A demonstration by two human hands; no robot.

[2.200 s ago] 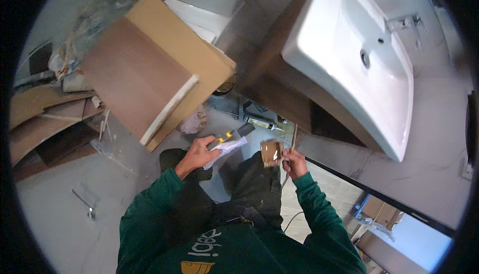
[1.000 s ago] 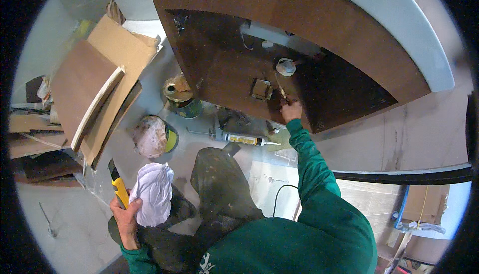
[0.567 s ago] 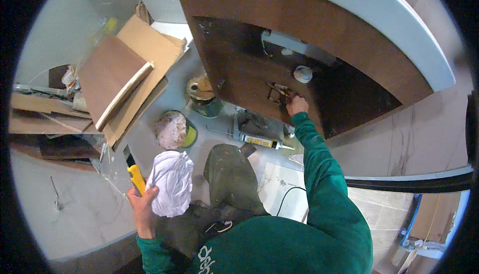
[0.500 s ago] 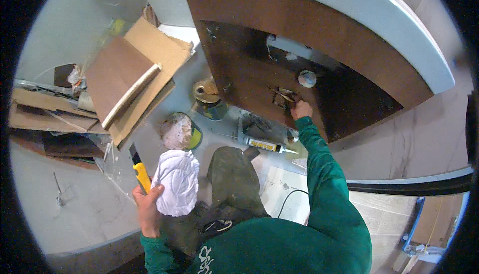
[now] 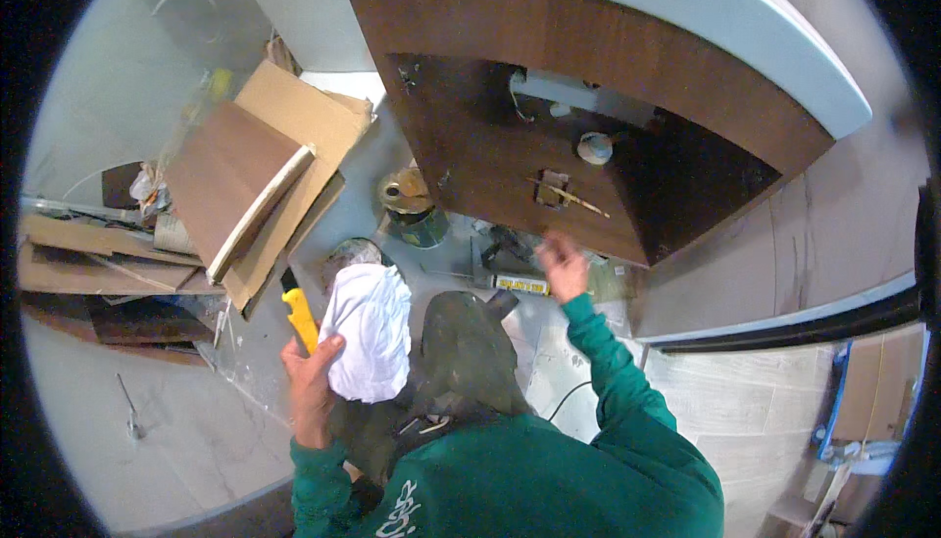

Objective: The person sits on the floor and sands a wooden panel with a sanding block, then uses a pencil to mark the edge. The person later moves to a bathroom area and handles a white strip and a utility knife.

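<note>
Right hand (image 5: 562,264) withdrawn, spread (blurred), below wood scrap (image 5: 552,188), left hand (image 5: 312,369) gripping knife (image 5: 299,317)

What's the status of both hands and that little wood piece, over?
Left hand grips yellow knife and white rag. Right hand empty, open, below cabinet. Wood piece stuck on cabinet wall, nothing blocking.

Two hands in shot, the left hand (image 5: 312,381) and the right hand (image 5: 563,266). One yellow-handled knife (image 5: 299,315) and one white cloth (image 5: 371,330), both at the left. One sealant tube (image 5: 520,285) lies on the floor, one round tin (image 5: 412,207) stands beside it. One small wood block (image 5: 551,188) with one thin stick (image 5: 578,201) across it sits on the one dark wood cabinet (image 5: 510,146). One brown board (image 5: 227,185) rests on one cardboard sheet (image 5: 319,122)
</note>
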